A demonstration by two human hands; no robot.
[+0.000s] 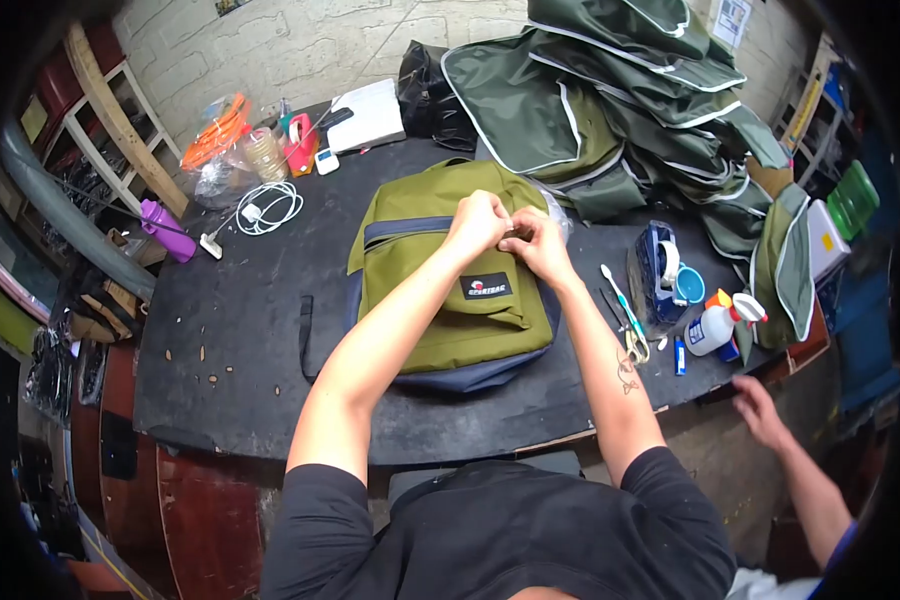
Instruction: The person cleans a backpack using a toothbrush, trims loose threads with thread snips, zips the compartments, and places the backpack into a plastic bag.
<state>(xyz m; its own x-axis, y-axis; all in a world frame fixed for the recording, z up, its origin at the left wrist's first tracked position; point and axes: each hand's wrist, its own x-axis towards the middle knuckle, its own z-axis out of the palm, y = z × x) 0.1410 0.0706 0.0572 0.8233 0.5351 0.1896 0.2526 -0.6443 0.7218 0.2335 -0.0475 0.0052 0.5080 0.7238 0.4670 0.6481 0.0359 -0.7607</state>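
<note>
An olive green backpack [420,300] with navy trim lies flat on the black table, its front side up. A dark logo patch [487,287] sits on the front pocket, and a navy zip band [406,231] crosses above it. My left hand [480,222] is closed over the upper right of the bag, near the right end of that band. Close against it, my right hand [538,246] pinches at the same spot. Whatever is between the fingers is too small to make out.
Dark green bag pieces with white edging [650,120] are piled at the back right. At right are a toothbrush [615,285], scissors [637,347], tape dispenser [658,265] and spray bottle [712,328]. A white cable [270,208] lies left. Another person's hand [760,410] shows at lower right.
</note>
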